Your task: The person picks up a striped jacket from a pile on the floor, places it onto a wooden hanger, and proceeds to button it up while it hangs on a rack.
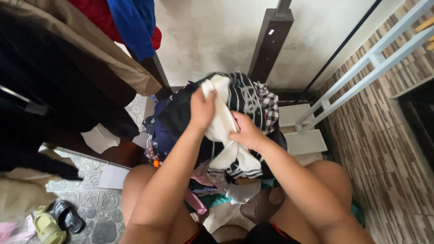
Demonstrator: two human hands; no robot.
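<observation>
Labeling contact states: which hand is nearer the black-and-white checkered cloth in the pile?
Right. The right hand grips the cream garment just below and left of the checkered cloth. The left hand holds the garment's top end, farther left, across the striped garment.

No packages, signs or screens in view. Only 1 label-like thing: small white sticker [271,32], roughly rectangular, on the front face of the dark brown upright post [270,45] at top centre, near the post's upper end, against the pale wall. Too small to tell if anything is printed on it. Garments show no visible tags from this angle.
</observation>
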